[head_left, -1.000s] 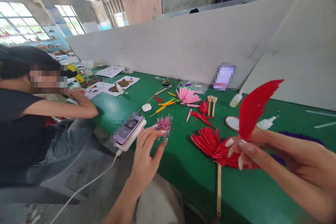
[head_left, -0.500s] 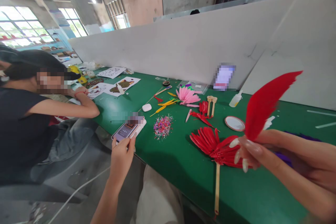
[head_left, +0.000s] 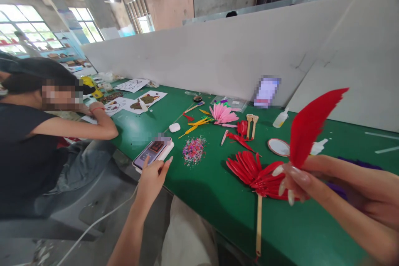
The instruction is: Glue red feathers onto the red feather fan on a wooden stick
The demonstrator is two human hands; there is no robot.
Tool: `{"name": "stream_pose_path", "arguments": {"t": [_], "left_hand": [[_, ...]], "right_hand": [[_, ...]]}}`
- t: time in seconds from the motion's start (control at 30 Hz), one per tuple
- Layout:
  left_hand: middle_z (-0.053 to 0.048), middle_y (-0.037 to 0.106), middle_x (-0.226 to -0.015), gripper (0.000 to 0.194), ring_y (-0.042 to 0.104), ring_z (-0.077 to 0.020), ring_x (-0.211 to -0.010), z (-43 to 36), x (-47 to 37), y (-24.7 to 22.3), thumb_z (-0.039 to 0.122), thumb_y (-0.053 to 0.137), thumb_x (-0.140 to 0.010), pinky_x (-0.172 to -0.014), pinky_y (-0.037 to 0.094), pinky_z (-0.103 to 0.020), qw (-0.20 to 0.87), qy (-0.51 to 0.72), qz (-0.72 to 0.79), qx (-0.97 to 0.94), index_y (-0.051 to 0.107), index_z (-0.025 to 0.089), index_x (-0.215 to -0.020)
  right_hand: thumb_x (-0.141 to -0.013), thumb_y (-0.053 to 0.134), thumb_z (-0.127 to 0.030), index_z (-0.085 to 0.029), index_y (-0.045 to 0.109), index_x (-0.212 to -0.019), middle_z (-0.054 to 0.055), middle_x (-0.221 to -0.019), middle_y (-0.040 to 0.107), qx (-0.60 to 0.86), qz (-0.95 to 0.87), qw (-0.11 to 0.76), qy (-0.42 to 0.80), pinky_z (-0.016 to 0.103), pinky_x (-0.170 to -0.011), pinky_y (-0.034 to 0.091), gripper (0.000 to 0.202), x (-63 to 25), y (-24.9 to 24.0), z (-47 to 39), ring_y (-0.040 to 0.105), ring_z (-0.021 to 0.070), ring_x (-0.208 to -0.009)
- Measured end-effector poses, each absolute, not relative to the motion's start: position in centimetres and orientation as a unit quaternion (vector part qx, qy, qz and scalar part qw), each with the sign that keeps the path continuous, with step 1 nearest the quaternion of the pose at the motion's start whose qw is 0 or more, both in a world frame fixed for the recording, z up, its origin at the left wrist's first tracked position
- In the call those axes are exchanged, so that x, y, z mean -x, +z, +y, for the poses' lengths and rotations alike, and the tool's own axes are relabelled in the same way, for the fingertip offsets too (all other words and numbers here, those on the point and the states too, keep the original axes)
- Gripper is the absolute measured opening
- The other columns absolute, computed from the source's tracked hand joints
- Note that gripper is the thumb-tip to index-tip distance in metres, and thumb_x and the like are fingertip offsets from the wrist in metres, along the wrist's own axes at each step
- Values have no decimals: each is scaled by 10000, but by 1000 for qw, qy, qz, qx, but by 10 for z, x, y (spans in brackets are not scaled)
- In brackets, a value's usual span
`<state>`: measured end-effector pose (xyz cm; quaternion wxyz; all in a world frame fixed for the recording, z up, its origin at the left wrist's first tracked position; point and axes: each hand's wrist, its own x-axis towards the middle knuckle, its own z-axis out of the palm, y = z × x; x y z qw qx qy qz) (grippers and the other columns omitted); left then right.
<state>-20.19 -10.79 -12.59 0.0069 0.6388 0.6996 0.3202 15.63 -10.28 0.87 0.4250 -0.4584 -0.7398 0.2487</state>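
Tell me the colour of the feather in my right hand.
The feather is red; the head view shows it best.

left hand (head_left: 151, 178), right hand (head_left: 370, 212): long glossy nails (head_left: 301, 176) | left forearm (head_left: 131, 228): bare | trousers (head_left: 184, 235): pale beige

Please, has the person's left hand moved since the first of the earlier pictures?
Yes. Judged against the pile of coloured bits, the left hand has moved to the left, away from the pile, and its fingers now reach over the phone.
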Motion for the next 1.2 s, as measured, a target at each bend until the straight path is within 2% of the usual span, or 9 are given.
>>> {"name": "stream_pose_path", "arguments": {"t": [0.3,0.57,0.77,1.0,1.2], "left_hand": [[76,354,-448,479,345,-123,-448,-97,203,-132,493,456,-864,-1082,268,-437,13,302,703,-643,323,221,-492],[81,326,-467,476,322,-118,-459,-95,204,-136,490,456,-867,-1042,299,-443,6,295,704,-646,312,218,-504],[78,347,-466,472,340,-118,-466,-94,203,-136,494,448,-868,-1049,299,-441,4,291,704,-648,324,217,-508],[72,388,-460,480,364,-122,-452,-95,204,-133,495,430,-881,-1045,294,-491,-1,284,705,-650,335,220,-500],[69,376,-472,476,374,-131,-461,-97,204,-133,495,420,-892,-1037,301,-481,-6,277,706,-652,321,223,-513]], "right_hand": [[-812,657,-380,-257,693,-756,-22,-572,684,454,-743,432,234,159,-411,507,140,-156,10,-101,651,155,-459],[-805,636,-457,-272,699,-771,-7,-581,685,468,-725,433,261,224,-401,518,198,-156,6,-103,651,183,-470],[-810,625,-459,-282,700,-772,-10,-574,689,469,-732,422,258,242,-357,498,196,-154,7,-101,643,194,-451],[-818,625,-445,-275,696,-769,-19,-562,679,463,-731,433,252,202,-385,510,190,-154,8,-101,645,171,-447],[-818,639,-412,-259,689,-747,-22,-560,673,461,-743,422,238,162,-406,510,176,-155,9,-102,634,152,-443]]}}
